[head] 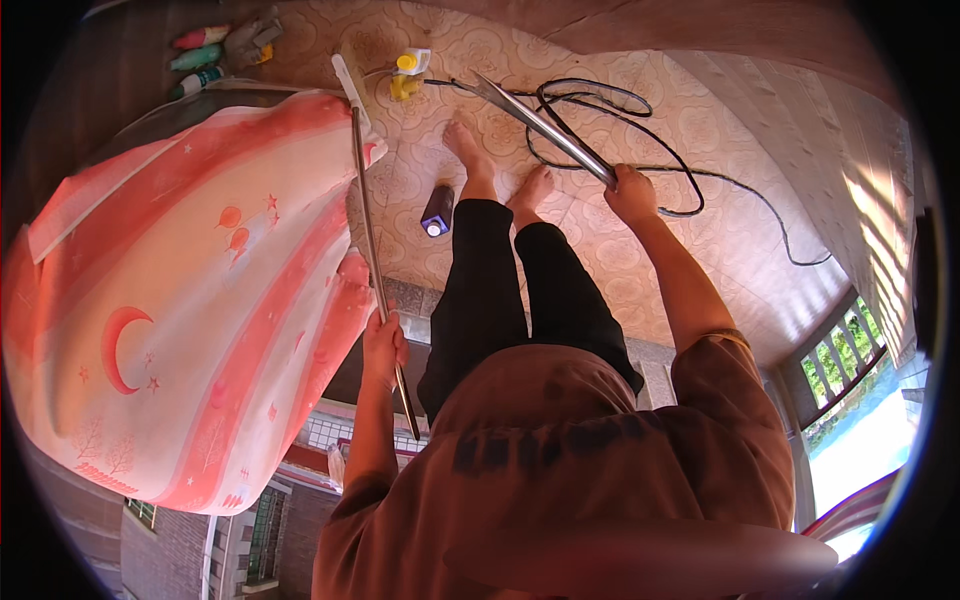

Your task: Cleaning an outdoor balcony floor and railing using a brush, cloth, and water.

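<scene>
My left hand [385, 346] is closed around a long thin metal pole [367, 217]. A pale flat head [349, 86] sits at the pole's far end, beside a hanging pink and white cloth [202, 285] with moons and stars. My right hand [631, 193] grips one end of a shiny metal tube [559, 136], which slants away over the floor and looks cut or pointed at its far end. Beyond and below the tube lies a looped black cable or hose [679, 169]. Whether the tube touches it cannot be told.
A dark purple container [437, 210] lies near my bare feet on the patterned tile floor [622, 262]. A white bottle with a yellow cap [409, 61] stands farther off. Several bottles [196, 58] are at the upper left. A railing [840, 352] is at the right.
</scene>
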`<state>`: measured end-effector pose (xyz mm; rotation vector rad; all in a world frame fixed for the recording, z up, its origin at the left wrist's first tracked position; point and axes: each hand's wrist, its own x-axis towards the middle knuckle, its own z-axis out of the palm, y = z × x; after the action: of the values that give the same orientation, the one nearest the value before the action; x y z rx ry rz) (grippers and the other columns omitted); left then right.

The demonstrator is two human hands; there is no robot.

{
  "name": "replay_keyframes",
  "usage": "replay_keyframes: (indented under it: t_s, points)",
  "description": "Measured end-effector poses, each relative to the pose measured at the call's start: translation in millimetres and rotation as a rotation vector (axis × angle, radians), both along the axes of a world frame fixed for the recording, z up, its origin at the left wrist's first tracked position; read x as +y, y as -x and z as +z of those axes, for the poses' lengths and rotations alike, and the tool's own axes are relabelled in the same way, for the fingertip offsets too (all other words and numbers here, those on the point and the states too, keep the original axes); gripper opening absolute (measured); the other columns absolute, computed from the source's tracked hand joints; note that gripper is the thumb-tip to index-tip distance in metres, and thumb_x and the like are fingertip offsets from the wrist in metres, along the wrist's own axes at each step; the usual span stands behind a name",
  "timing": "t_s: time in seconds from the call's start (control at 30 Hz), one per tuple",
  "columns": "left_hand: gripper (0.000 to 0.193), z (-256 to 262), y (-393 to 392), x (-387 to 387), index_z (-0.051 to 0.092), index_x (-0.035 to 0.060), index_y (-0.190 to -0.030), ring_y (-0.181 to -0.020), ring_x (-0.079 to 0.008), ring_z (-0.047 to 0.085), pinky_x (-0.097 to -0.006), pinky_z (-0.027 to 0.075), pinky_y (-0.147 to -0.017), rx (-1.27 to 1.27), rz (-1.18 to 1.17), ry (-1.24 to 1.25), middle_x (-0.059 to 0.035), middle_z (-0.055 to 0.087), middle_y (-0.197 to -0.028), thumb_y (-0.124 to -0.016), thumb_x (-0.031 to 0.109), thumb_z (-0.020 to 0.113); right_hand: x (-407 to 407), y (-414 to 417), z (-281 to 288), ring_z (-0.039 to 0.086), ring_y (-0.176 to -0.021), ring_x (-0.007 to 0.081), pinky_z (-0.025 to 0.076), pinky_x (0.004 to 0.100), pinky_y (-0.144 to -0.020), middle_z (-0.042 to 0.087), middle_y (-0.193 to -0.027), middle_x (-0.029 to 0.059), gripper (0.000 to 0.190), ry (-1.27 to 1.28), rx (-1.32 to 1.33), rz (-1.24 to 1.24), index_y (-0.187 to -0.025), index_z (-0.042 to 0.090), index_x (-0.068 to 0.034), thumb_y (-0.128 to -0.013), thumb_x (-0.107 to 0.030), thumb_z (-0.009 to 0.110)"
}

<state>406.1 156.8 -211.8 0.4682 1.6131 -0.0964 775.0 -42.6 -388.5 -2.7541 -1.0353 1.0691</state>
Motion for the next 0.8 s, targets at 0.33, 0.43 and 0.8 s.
replay_keyframes:
  t_s: [0.33, 0.43, 0.8]
  points:
    - [0.024, -8, 46, -40, 0.039, 0.0081, -0.108, -0.029, -0.0087, 0.031, -0.0213, 0.026, -0.027, 0.217, 0.004, 0.167, 0.0007, 0.033, -0.046, -0.086, 0.016, 0.044, 4, 55, -126, 0.058, -0.081, 0.0275, 0.045, 0.0385, -0.072, 0.057, -0.087, 0.0124, 0.023, 0.297, 0.211, 0.181, -0.087, 0.053, -0.005, -0.067, -0.016, 0.056]
    - [0.024, -34, 42, -34, 0.039, 0.0081, -0.108, -0.029, -0.009, 0.031, -0.0218, 0.027, -0.027, 0.237, 0.061, 0.205, 0.0005, 0.033, -0.046, -0.086, 0.015, 0.043, 0, 72, -170, 0.058, -0.081, 0.0272, 0.045, 0.0384, -0.072, 0.057, -0.087, 0.0122, 0.022, 0.356, 0.254, 0.185, -0.087, 0.053, -0.005, -0.067, -0.016, 0.055]
    - [0.021, -79, 46, -32, 0.041, 0.0092, -0.105, -0.032, -0.0068, 0.034, -0.0206, 0.027, -0.029, 0.426, -0.033, 0.212, 0.0017, 0.038, -0.049, -0.084, 0.012, 0.044, 15, 106, -293, 0.057, -0.084, 0.031, 0.044, 0.0421, -0.072, 0.059, -0.085, 0.0133, 0.027, 0.324, 0.341, 0.108, -0.09, 0.054, -0.006, -0.066, -0.019, 0.059]
